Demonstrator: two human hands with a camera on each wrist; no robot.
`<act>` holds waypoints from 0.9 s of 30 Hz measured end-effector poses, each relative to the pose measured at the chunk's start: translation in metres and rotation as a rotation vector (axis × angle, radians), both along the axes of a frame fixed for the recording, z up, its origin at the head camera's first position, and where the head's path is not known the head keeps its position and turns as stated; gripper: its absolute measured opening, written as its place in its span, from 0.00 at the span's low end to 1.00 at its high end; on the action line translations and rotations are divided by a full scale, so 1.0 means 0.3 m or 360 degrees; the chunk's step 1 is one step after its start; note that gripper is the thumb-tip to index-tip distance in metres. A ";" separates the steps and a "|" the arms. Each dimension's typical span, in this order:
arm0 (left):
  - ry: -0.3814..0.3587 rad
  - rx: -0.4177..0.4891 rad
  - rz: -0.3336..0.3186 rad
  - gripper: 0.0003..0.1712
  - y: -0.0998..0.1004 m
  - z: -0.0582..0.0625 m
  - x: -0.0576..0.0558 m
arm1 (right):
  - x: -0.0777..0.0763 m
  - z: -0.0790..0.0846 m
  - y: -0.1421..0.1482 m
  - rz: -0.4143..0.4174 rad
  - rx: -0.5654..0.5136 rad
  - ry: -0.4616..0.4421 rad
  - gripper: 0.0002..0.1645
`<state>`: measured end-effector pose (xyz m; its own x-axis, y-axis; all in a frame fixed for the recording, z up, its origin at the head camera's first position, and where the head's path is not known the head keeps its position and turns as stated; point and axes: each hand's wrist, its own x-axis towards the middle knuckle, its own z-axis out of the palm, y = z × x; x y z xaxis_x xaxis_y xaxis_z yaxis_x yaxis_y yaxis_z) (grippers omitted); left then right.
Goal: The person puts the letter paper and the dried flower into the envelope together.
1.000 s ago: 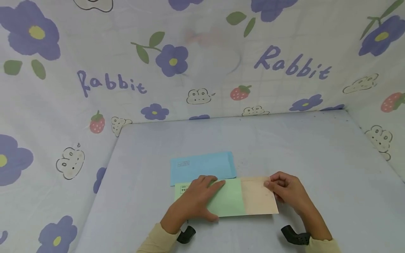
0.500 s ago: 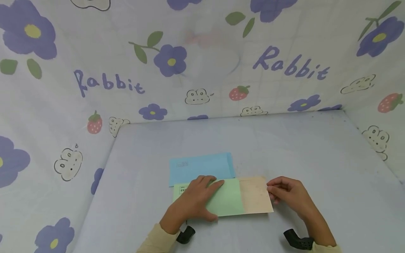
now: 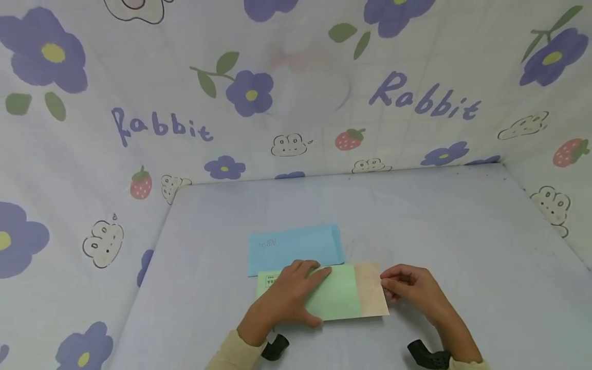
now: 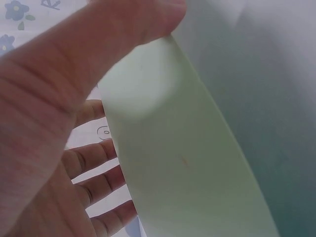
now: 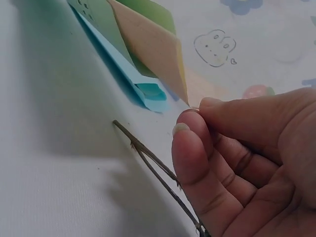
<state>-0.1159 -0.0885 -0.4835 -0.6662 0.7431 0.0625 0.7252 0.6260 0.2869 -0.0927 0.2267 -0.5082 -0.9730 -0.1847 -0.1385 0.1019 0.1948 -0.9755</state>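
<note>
My left hand spans a pale green envelope, thumb at its near edge and fingers at its far edge. In the left wrist view the envelope lies between thumb and fingers. Peach-coloured paper sticks out of the envelope's right end, the rest hidden inside. My right hand pinches the paper's right edge between thumb and fingertips; in the right wrist view the paper bows, with one corner at the fingertips.
A light blue envelope lies just behind the green one, its flap end to the right. A thin, forked twig-like thing shows below my right hand in the right wrist view. Printed cloth walls rise behind the white tabletop.
My right hand has moved left with the peach-coloured paper, and a shorter piece of it shows outside the green envelope. The left hand stays in place on the envelope.
</note>
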 end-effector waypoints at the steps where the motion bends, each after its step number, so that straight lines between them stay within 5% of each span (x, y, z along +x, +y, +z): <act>1: 0.0002 0.0006 -0.0005 0.62 0.001 0.002 0.001 | 0.001 -0.001 -0.004 0.0012 -0.0005 0.0003 0.14; 13: -0.0010 -0.0014 0.0011 0.61 0.021 -0.005 0.002 | 0.005 -0.026 -0.042 0.0141 0.0160 0.0091 0.12; 27: 0.0024 -0.0007 -0.0014 0.61 0.024 -0.001 -0.004 | -0.001 -0.029 -0.067 0.0307 0.0111 0.0224 0.12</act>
<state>-0.1170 -0.0814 -0.4837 -0.6585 0.7494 0.0693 0.7350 0.6206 0.2732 -0.0931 0.2067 -0.5169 -0.9313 -0.3635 -0.0232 -0.0794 0.2647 -0.9611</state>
